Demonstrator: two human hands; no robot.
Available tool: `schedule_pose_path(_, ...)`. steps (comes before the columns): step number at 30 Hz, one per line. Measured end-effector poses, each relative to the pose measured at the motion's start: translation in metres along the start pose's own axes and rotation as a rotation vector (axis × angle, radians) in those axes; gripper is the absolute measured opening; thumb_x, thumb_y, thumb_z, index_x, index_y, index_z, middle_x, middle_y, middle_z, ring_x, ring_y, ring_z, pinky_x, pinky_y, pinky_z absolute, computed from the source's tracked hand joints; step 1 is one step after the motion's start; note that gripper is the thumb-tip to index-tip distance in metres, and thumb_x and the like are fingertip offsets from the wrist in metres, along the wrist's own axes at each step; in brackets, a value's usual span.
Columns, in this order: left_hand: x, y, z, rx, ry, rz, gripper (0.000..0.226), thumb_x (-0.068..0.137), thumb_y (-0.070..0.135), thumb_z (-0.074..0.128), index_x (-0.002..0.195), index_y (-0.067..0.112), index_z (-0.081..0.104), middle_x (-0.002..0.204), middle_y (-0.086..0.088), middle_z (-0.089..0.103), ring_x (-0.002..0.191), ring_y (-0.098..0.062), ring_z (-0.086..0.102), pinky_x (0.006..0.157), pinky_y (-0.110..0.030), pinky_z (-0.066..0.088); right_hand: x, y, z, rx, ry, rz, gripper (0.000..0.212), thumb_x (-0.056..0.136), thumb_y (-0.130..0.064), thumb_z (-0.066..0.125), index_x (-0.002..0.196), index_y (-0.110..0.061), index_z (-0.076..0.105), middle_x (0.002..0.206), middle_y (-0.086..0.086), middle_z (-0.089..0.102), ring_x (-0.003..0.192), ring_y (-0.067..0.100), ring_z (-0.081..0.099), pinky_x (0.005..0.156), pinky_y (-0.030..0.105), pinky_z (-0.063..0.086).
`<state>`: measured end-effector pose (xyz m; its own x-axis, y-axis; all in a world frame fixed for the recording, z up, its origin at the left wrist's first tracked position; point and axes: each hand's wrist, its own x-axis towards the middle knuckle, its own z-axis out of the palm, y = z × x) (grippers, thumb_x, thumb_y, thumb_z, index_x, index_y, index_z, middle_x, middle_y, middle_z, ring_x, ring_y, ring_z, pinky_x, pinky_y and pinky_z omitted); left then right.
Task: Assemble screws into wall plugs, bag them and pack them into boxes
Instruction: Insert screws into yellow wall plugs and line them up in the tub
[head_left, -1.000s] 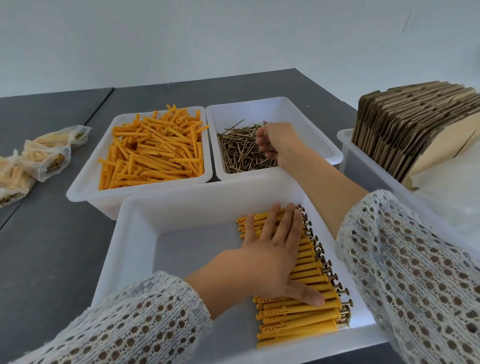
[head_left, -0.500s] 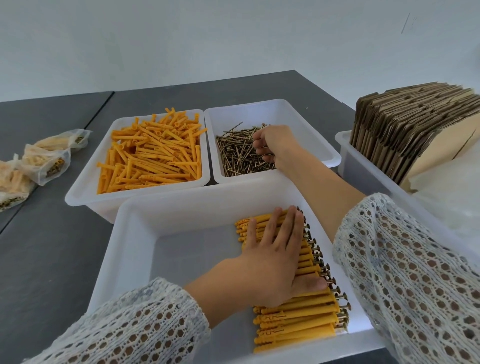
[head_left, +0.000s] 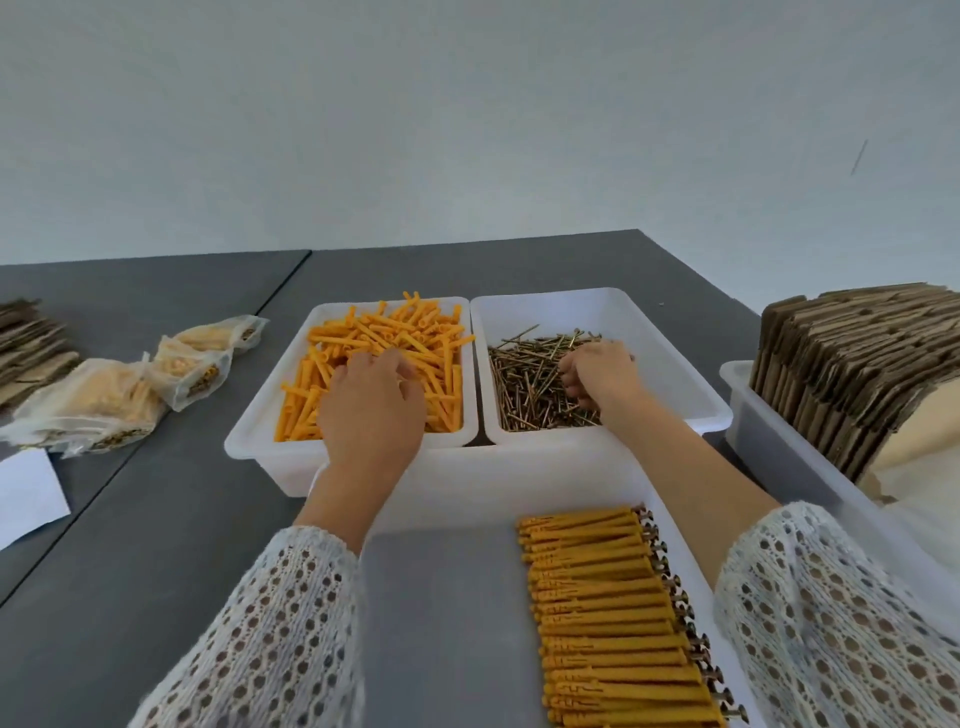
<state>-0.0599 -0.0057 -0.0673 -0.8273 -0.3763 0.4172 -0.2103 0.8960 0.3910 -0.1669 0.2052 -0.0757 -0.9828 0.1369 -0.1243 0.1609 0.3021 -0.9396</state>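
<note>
The fingers (head_left: 402, 366) of the left hand (head_left: 371, 410) curl down into the pile of orange wall plugs (head_left: 384, 340). Their tips dip among the plugs, so I cannot tell if they hold one. The fingers (head_left: 569, 387) of the right hand (head_left: 602, 376) are bent in a loose fist on top of the screws (head_left: 530, 379). I cannot tell if they pinch a screw.

The plugs lie in a white tub (head_left: 260, 431) at about 11 o'clock from the middle of the table (head_left: 156, 545). The screws lie in a second white tub (head_left: 670, 364) at about 1 o'clock, touching the first tub side by side.

At 6 o'clock, close to the person, is a bigger white tray (head_left: 467, 467). In it, on its right side, lies a neat row of finished plugs with screws in them (head_left: 608, 613). The orange ends point left and the screw heads point right.

Both arms wear white lacy sleeves (head_left: 270, 634).

At 9 o'clock, on the dark grey table, sit a few clear bags (head_left: 104, 395) filled with orange plugs. Just below them is a white sheet of paper (head_left: 26, 493). At the far left edge is a bit of flat brown cardboard (head_left: 26, 338).

At 3 o'clock another white tub (head_left: 769, 431) holds a stack of folded flat cardboard boxes (head_left: 857, 364) standing on edge.
</note>
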Motion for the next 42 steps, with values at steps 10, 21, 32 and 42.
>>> schedule_pose_path(10, 0.009, -0.017, 0.007, 0.088, -0.358, -0.118, 0.031, 0.092, 0.034, 0.042, 0.106, 0.036, 0.069, 0.109, -0.001, 0.067, 0.111, -0.031, 0.056, 0.092, -0.046, 0.050, -0.019, -0.007, 0.011, -0.828, -0.542, -0.241, 0.028, 0.092, -0.036, 0.064, 0.109, -0.014, 0.066, 0.106, 0.002, 0.064, 0.098, 0.019, 0.059, 0.080, 0.031, 0.045)
schedule_pose_path(21, 0.003, -0.015, 0.010, -0.300, 0.023, 0.050, 0.024, 0.088, 0.011, 0.059, 0.098, 0.030, 0.067, 0.088, 0.017, 0.066, 0.076, -0.001, 0.060, 0.062, -0.011, 0.035, -0.014, -0.003, 0.005, -0.522, -0.407, -0.269, 0.016, 0.096, -0.014, 0.059, 0.083, -0.017, 0.067, 0.077, -0.001, 0.060, 0.066, 0.011, 0.050, 0.064, 0.024, 0.042)
schedule_pose_path(32, 0.006, -0.015, 0.004, -0.581, -0.138, 0.069, 0.021, 0.088, 0.011, 0.067, 0.097, 0.029, 0.072, 0.089, 0.017, 0.072, 0.083, 0.008, 0.064, 0.062, -0.001, 0.043, -0.021, -0.010, 0.003, -0.016, -0.173, -0.264, 0.015, 0.099, -0.014, 0.055, 0.088, -0.010, 0.064, 0.069, 0.003, 0.059, 0.042, 0.009, 0.046, 0.044, 0.019, 0.043)
schedule_pose_path(42, 0.007, -0.013, 0.011, -0.393, -0.285, 0.203, 0.026, 0.096, 0.041, 0.059, 0.077, 0.028, 0.070, 0.069, 0.008, 0.066, 0.069, -0.014, 0.061, 0.069, -0.038, 0.052, -0.052, -0.032, 0.017, 0.280, -0.213, -0.367, 0.026, 0.104, -0.017, 0.041, 0.089, -0.008, 0.061, 0.066, 0.004, 0.070, 0.042, 0.015, 0.054, 0.046, 0.024, 0.046)
